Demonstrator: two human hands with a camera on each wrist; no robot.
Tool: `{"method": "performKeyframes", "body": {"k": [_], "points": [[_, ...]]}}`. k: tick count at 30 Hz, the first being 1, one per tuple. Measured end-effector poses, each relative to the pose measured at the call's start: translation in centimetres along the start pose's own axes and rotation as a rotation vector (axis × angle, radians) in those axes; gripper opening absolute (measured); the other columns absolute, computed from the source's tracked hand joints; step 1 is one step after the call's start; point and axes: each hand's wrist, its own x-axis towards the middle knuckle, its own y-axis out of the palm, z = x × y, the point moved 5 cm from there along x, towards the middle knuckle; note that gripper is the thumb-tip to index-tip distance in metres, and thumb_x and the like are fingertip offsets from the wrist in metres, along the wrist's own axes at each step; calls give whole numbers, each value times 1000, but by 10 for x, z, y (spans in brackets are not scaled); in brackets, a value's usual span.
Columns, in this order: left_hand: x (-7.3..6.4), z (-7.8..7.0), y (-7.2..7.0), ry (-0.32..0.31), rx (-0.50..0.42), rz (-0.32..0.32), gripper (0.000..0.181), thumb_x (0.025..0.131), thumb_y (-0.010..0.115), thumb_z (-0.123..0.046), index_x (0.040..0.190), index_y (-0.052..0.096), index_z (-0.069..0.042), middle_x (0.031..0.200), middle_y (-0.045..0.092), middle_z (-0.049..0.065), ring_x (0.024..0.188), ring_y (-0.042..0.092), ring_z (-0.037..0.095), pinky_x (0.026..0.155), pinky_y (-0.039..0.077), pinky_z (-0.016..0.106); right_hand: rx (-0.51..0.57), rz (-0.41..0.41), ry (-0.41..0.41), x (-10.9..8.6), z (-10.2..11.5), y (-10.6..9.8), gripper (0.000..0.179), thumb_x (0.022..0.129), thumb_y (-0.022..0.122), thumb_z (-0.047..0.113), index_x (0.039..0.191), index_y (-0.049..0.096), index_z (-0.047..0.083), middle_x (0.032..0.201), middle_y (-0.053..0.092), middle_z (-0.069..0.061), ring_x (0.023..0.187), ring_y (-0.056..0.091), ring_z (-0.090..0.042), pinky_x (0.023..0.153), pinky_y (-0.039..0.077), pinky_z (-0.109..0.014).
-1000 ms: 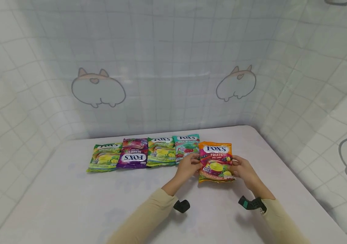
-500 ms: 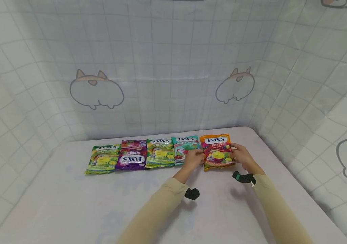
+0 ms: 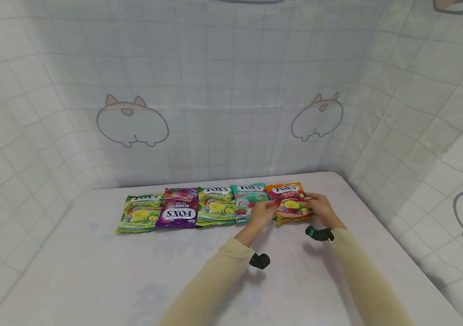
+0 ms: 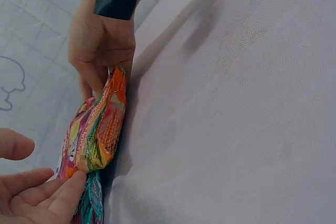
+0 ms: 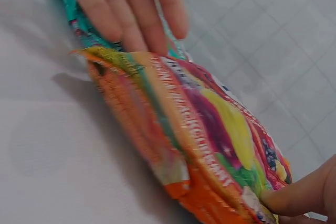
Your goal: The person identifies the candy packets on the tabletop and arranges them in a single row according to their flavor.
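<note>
An orange Fox's Fruits candy bag (image 3: 290, 203) lies tilted at the right end of a row of candy bags. My right hand (image 3: 322, 210) pinches its right edge; the thumb (image 5: 304, 192) presses on the printed front in the right wrist view. At the left edge my left hand (image 3: 261, 215) touches the bag with nearly straight fingers (image 5: 131, 14), its thumb (image 4: 16, 144) held apart. Beside it lies the teal Mint Blossom candy bag (image 3: 249, 199), partly covered by the left hand. In the left wrist view, the orange bag's lower end (image 4: 102, 135) sits just off the tablecloth.
Leftward in the row come a yellow-green Spring Tea bag (image 3: 216, 206), a purple Berries bag (image 3: 178, 209) turned upside down, and another Spring Tea bag (image 3: 140, 213). A pale cloth covers the table (image 3: 133, 271). Grid-patterned curtains (image 3: 231, 113) stand behind and at both sides.
The orange candy bag has gone from in front of the row back and down to its right end, then tilted and shifted left against the teal bag. Both hands moved with it; the left hand's fingers straightened.
</note>
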Motion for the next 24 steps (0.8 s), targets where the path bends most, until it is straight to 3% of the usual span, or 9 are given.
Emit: {"method": "performKeyframes", "body": {"k": [5, 11, 17, 21, 24], "points": [[1, -1, -2, 27, 14, 0, 37, 96, 57, -16, 129, 60, 1, 124, 62, 12, 102, 63, 21, 83, 52, 31, -45, -110, -5, 0, 3, 3, 50, 93, 50, 8, 140, 44, -5, 139, 43, -27, 114, 45, -35, 97, 42, -46], [2, -5, -5, 60, 27, -9, 37, 95, 57, -14, 128, 59, 3, 121, 64, 13, 101, 62, 21, 78, 53, 30, -134, -243, -5, -2, 11, 8, 42, 92, 51, 8, 132, 53, -6, 134, 49, -27, 114, 47, -37, 98, 43, -49], [0, -7, -10, 70, 53, -11, 36, 95, 58, -13, 128, 60, 2, 120, 64, 13, 108, 61, 24, 83, 52, 32, -231, -312, -30, -5, 15, 7, 40, 89, 54, 8, 127, 58, -5, 121, 59, -26, 101, 55, -34, 85, 49, -44], [-10, -7, -25, 87, 104, 24, 40, 97, 57, -16, 133, 56, 2, 127, 61, 13, 116, 57, 28, 91, 50, 37, -230, -325, -59, -10, 16, 3, 41, 87, 54, 6, 127, 57, -6, 118, 61, -27, 100, 57, -35, 81, 49, -43], [-21, -4, -46, 116, 136, 65, 44, 98, 55, -18, 138, 49, 2, 134, 56, 15, 121, 53, 30, 96, 47, 41, -209, -333, -100, -18, 18, -1, 40, 90, 54, 7, 127, 56, -7, 119, 60, -27, 104, 56, -38, 84, 49, -46]]}}
